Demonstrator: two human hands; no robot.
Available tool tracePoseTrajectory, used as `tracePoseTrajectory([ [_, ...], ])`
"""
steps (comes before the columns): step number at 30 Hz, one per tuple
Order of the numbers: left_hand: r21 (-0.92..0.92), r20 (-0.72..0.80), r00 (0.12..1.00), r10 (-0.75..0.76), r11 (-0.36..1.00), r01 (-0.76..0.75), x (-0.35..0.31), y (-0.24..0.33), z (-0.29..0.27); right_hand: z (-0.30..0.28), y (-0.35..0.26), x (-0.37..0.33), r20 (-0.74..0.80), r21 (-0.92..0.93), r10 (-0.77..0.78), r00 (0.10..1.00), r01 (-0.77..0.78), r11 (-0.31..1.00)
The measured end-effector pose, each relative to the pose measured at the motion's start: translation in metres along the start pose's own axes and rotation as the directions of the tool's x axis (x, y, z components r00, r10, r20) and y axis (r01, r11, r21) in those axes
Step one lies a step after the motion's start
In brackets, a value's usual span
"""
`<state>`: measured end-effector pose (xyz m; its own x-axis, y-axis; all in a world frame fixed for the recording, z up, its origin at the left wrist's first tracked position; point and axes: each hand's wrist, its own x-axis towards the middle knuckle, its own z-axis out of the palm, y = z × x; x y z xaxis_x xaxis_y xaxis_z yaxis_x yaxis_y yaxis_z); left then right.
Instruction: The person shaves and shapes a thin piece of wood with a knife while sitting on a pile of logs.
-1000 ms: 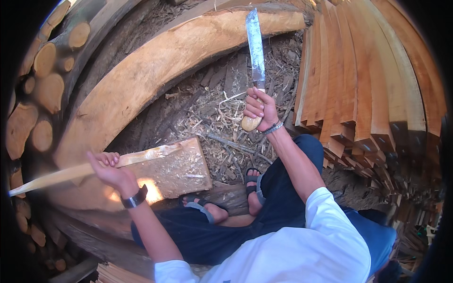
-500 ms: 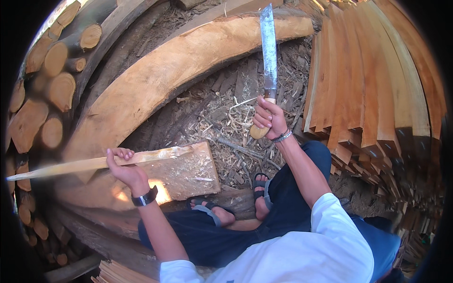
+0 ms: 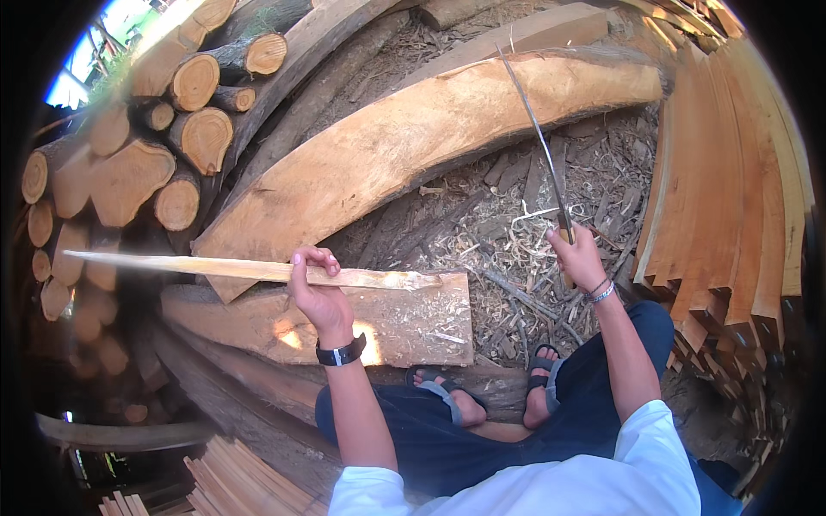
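My left hand (image 3: 320, 292) is closed around a long pale wooden stick (image 3: 215, 268), gripping it right of its middle. Its left end tapers to a thin point; the rougher right end lies over a flat wooden block (image 3: 391, 331), and whether they touch I cannot tell. In my right hand (image 3: 578, 258) is a machete (image 3: 545, 142), held by its wooden handle. The blade points away and slightly left, nearly edge-on, above the wood shavings (image 3: 482, 232) and in front of a thick curved plank (image 3: 413, 138).
Stacked logs (image 3: 202, 138) stand at the far left. Leaning sawn boards (image 3: 731, 172) rise along the right side. Thin wooden strips (image 3: 249, 473) lie at the lower left. My sandalled feet (image 3: 542, 378) are close to the block's right corner.
The machete has rotated from its broad face to nearly edge-on, its tip tilting left. My left hand keeps its hold on the stick. The whole view has shifted left.
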<state>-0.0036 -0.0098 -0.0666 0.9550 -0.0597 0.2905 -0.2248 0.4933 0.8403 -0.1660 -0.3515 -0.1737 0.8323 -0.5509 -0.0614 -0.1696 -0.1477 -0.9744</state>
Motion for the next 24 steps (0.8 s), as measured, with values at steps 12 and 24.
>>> tracePoseTrajectory([
  [12, -0.055, 0.038, 0.995, 0.09, 0.995, -0.088, 0.003, 0.034, -0.025, 0.017, -0.025, -0.014, -0.06, -0.408, -0.26, 0.964, 0.214, 0.888],
  [24, -0.013, 0.252, 0.958, 0.134, 0.991, -0.135, 0.006, 0.047, -0.035, 0.024, -0.014, -0.017, 0.006, -0.307, -0.243, 0.97, 0.233, 0.923],
])
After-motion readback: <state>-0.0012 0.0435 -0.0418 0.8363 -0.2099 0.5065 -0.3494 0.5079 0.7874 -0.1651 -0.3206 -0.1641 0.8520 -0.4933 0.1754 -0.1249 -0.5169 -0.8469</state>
